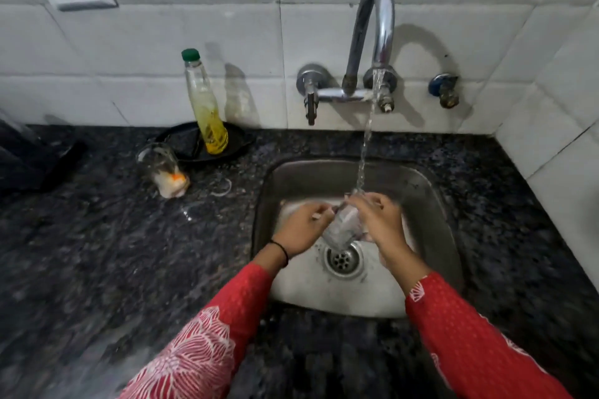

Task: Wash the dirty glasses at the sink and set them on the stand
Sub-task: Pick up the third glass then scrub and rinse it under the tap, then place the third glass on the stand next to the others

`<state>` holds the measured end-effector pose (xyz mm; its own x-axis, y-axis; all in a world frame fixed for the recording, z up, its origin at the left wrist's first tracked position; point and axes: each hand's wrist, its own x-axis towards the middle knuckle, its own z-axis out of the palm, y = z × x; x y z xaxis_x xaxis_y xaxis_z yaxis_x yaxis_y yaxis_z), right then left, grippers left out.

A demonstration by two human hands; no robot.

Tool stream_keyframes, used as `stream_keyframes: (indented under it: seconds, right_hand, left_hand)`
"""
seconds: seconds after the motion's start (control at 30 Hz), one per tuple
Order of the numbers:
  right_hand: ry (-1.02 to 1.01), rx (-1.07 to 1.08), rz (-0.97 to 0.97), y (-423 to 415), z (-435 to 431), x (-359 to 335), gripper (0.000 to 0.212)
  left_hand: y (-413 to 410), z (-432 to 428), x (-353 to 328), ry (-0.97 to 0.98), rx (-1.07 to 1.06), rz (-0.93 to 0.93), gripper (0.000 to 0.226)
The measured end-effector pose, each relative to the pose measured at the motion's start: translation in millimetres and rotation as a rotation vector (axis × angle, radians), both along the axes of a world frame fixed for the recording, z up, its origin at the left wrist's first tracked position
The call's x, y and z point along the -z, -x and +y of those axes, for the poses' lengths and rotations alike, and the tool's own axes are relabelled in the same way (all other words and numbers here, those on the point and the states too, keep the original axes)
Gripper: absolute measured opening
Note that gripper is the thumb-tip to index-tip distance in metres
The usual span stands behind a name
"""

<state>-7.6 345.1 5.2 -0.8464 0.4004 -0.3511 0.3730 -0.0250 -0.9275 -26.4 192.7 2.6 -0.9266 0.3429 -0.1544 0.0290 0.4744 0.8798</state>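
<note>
Both hands, left (299, 225) and right (379, 215), grasp one glass (342, 227) under the running tap (372, 42) above the sink (431, 204); a second soiled glass (160, 165) waits on the worktop (97, 236), no stand visible.

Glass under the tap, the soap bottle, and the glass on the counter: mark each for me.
Glass under the tap (344, 226), head view, on its clear side wall between the hands.
Soap bottle (207, 107), head view, mid-body above the yellow liquid.
Glass on the counter (158, 162), head view, on its clear wall.
</note>
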Motion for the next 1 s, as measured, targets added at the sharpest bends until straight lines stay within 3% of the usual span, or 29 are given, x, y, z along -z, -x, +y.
stream_keyframes:
  seconds: [0.07,0.2,0.4,0.47,0.7,0.8,0.87,1.0]
  right_hand:
    - [0.275,0.028,-0.161,-18.5,-5.1,12.1,0.04]
    - [0.746,-0.005,-0.354,-42.0,-25.7,26.5,0.044]
    - [0.848,-0.129,-0.415,-49.6,-45.4,40.9,0.063]
    - [0.712,-0.231,-0.416,-50.7,-46.7,35.8,0.059]
    - [-0.078,-0.468,-0.23,-59.3,-51.1,11.8,0.022]
    - [-0.541,-0.646,-0.041,-63.8,-65.6,8.5,0.058]
    - [-0.64,-0.713,0.087,-62.0,-90.4,-4.2,0.075]
    - [-0.73,-0.54,0.382,-39.9,-158.7,-38.9,0.072]
  left_hand:
    - [-28.2,-7.9,14.7,-0.073,-0.008,-0.093,0.03]
    - [-66.0,-24.5,19.4,-0.036,-0.063,-0.068,0.065]
    - [-82.9,-49.3,3.6,0.096,-0.2,0.031,0.073]
    - [-83.0,-56.2,-2.8,0.066,-0.237,0.038,0.075]
    - [-74.7,-83.4,-26.0,0.027,-0.205,0.058,0.075]
    - [-70.6,-100.3,-36.6,-0.026,-0.166,0.062,0.075]
    - [-65.8,-117.7,-50.1,-0.075,-0.138,0.092,0.076]
    - [-51.4,-175.0,-87.6,-0.141,-0.072,0.226,0.083]
